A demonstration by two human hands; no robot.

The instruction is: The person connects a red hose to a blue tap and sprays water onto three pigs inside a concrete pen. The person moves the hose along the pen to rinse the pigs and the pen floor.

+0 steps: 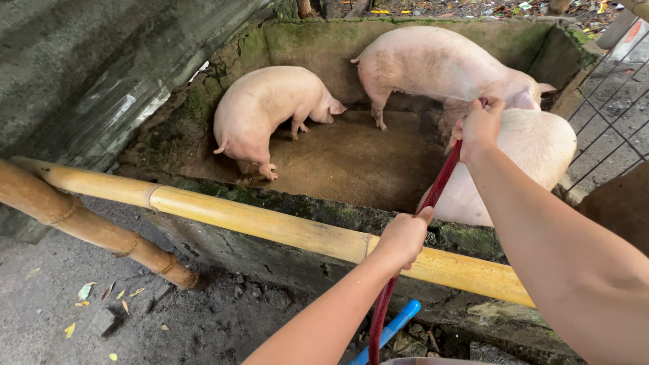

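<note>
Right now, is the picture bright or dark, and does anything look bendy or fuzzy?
In the head view, soft even daylight, no hard shadows and no glare; the pigs look pale and bright while the concrete wall at left is dim; the wide lens stretches the right hand and its arm at the edge, and the left hand on the red hose is sharp; nothing looks blurred.

a yellow bamboo rail (284, 230) crosses the frame's middle, blocking the mossy pen wall (338, 216). beyond it, three pigs (263, 108) crowd the top and right; bare muddy floor (351, 162) stays open at centre.
</note>
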